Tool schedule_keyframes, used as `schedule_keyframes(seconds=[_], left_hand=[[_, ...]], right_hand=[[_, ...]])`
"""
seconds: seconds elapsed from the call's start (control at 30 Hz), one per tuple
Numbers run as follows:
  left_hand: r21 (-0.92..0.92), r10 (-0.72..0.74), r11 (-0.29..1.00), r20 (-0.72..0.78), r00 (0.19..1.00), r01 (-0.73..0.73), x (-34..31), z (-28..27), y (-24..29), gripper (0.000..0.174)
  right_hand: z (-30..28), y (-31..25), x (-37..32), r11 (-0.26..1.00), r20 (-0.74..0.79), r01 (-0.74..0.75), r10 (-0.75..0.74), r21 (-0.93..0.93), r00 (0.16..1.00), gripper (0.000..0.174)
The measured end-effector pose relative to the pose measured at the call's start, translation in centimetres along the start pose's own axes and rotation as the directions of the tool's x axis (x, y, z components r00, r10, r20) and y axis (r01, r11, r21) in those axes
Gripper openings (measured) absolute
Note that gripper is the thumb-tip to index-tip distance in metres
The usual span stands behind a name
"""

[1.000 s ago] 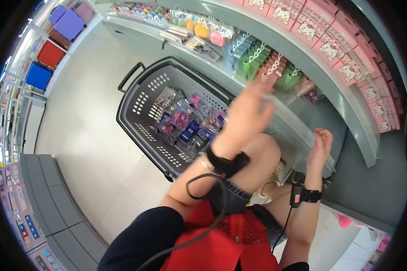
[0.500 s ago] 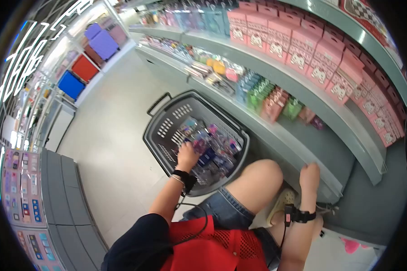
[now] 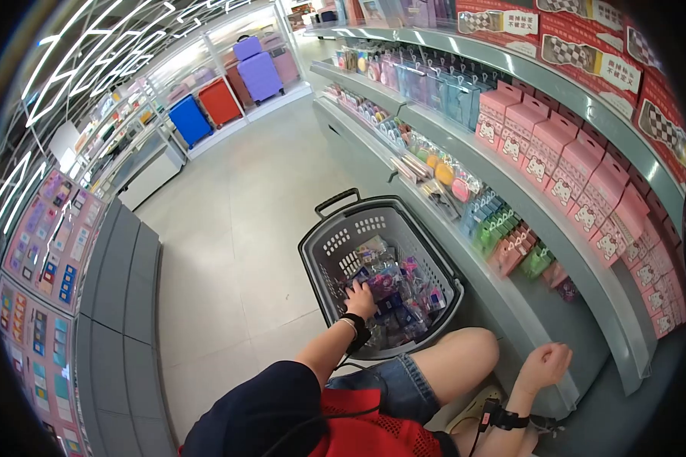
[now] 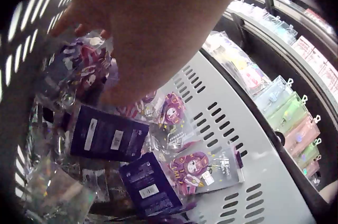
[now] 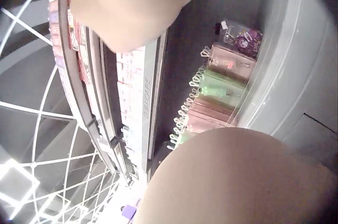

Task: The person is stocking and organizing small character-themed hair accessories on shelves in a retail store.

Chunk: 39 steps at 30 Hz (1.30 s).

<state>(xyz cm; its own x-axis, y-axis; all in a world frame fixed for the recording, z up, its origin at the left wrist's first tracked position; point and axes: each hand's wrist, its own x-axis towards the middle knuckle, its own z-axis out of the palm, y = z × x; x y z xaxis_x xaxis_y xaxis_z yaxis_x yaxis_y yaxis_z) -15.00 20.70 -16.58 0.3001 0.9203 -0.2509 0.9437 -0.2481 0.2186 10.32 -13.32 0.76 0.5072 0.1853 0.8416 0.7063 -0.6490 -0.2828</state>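
Observation:
My left hand (image 3: 360, 302) is down inside the grey shopping basket (image 3: 334, 242), over a heap of small clear packets. In the left wrist view, its fingers and thumb hold a clear packet with purple and pink cartoon print (image 4: 92, 63). Beneath lie several more, among them dark blue printed cards (image 4: 108, 134) and a packet with a purple cartoon figure (image 4: 198, 171). My right hand (image 3: 547, 367) hovers beside the lowest shelf, fingers loosely curled and holding nothing. The right wrist view shows part of this hand (image 5: 134, 7) at the top, its fingertips hidden.
To the right, shelving carries pink boxes (image 3: 564, 186) above hanging green pouches (image 3: 499, 232) and pink pouches (image 3: 513, 251). My bent knee (image 3: 465, 358) is between basket and right hand. Grey cabinets (image 3: 118, 305) line the left; suitcases (image 3: 259, 76) stand at the aisle's far end.
My left hand has swung from the hanging pouches down into the basket, where it now holds a packet. The right hand's fingers have curled in. The view has tilted up along the aisle.

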Motion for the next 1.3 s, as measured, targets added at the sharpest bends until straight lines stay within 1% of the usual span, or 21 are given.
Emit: schedule_keyframes(seconds=[0.03,0.07,0.1,0.13,0.17,0.23,0.33,0.37,0.43,0.47,0.53,0.67,0.77,0.83,0.87,0.93,0.97,1.0,1.07,1.2,1.3], left_hand=[[-0.003,0.001,1.0,0.013,1.0,-0.001,-0.2,0.0,-0.1,0.078],[-0.005,0.0,1.0,0.011,1.0,0.0,-0.2,0.0,-0.1,0.078],[-0.002,0.004,1.0,-0.015,1.0,-0.004,-0.3,0.1,-0.2,0.079],[0.0,0.01,1.0,-0.044,0.999,-0.01,-0.2,-0.1,-0.2,0.08],[-0.003,0.01,1.0,-0.048,0.999,-0.01,0.1,-0.1,-0.3,0.08],[0.045,0.03,0.999,-0.068,0.997,-0.027,0.6,0.0,-0.5,0.076],[0.078,0.04,0.996,-0.037,0.999,-0.037,1.7,0.1,-0.7,0.069],[0.075,0.036,0.997,-0.04,0.999,-0.033,1.8,0.0,-0.7,0.069],[0.063,0.028,0.998,-0.002,1.0,-0.028,1.9,0.0,-0.7,0.062],[0.061,0.026,0.998,-0.004,1.0,-0.026,1.9,-0.3,-0.6,0.062],[0.009,-0.015,1.0,0.056,0.998,0.014,1.9,-1.0,-0.3,0.058],[0.033,-0.052,0.998,0.105,0.993,0.049,2.6,-1.6,0.1,0.056],[0.11,-0.067,0.992,0.058,0.996,0.06,3.2,-1.3,-0.1,0.064],[0.045,-0.101,0.994,0.113,0.988,0.096,3.7,-1.2,-0.3,0.071],[-0.013,-0.102,0.994,0.143,0.984,0.105,3.5,-1.5,-0.3,0.073],[-0.009,-0.101,0.994,0.219,0.97,0.106,3.8,-1.9,-0.5,0.077],[-0.025,-0.106,0.993,0.251,0.962,0.116,4.2,-1.6,-0.9,0.079],[-0.04,-0.111,0.991,0.282,0.953,0.128,4.7,-1.3,-1.1,0.08],[-0.026,-0.089,0.994,0.325,0.941,0.103,6.0,-0.2,-2.0,0.079],[-0.195,-0.137,0.963,0.242,0.961,0.186,5.4,-0.8,-1.7,0.077],[-0.151,-0.155,0.97,0.222,0.963,0.19,5.4,-0.6,-0.9,0.082]], right_hand=[[-0.1,0.2,-0.3,0.978,-0.009,0.168,-0.169,0.122,0.986,0.022],[-0.1,0.2,-0.5,0.977,-0.011,0.171,-0.171,0.124,0.985,0.022],[-0.3,0.1,-0.7,0.949,0.187,0.037,-0.1,0.312,0.977,0.02],[-0.2,-0.2,-0.8,0.88,0.383,-0.128,-0.066,0.458,0.921,0.019],[0.2,-0.7,-0.8,0.879,0.38,-0.124,-0.068,0.46,0.923,0.019],[1.1,-1.6,-1.0,0.682,0.436,-0.42,0.163,0.599,0.885,0.015],[1.6,-1.5,-1.1,0.682,0.5,-0.49,0.207,0.543,0.841,0.015],[1.7,-1.5,-1.1,0.681,0.499,-0.487,0.201,0.547,0.843,0.015],[1.6,-1.3,-1.2,0.693,0.617,-0.533,0.16,0.485,0.771,0.015],[1.4,-1.6,-1.1,0.693,0.617,-0.531,0.158,0.487,0.771,0.015],[0.8,-2.5,-0.8,0.606,0.735,-0.658,0.171,0.447,0.656,0.015],[0.7,-2.8,-0.6,0.639,0.731,-0.626,0.142,0.448,0.668,0.015],[0.6,-2.4,-0.6,0.658,0.722,-0.617,0.158,0.432,0.674,0.014],[0.4,-2.2,-0.2,0.684,0.792,-0.639,0.148,0.351,0.592,0.014],[0.4,-2.1,-0.1,0.687,0.793,-0.644,0.162,0.336,0.587,0.014],[0.7,-1.7,-0.3,0.704,0.79,-0.628,0.157,0.332,0.592,0.014],[1.0,-1.2,-0.8,0.691,0.766,-0.62,0.148,0.373,0.626,0.015],[1.2,-0.8,-1.1,0.696,0.77,-0.631,0.177,0.343,0.613,0.015],[1.3,-0.6,-0.9,0.747,0.786,-0.582,0.133,0.321,0.604,0.015],[0.9,-0.3,-0.9,0.807,0.829,-0.537,0.11,0.248,0.548,0.014],[0.6,-0.1,-0.8,0.812,0.858,-0.548,0.126,0.199,0.498,0.014]])
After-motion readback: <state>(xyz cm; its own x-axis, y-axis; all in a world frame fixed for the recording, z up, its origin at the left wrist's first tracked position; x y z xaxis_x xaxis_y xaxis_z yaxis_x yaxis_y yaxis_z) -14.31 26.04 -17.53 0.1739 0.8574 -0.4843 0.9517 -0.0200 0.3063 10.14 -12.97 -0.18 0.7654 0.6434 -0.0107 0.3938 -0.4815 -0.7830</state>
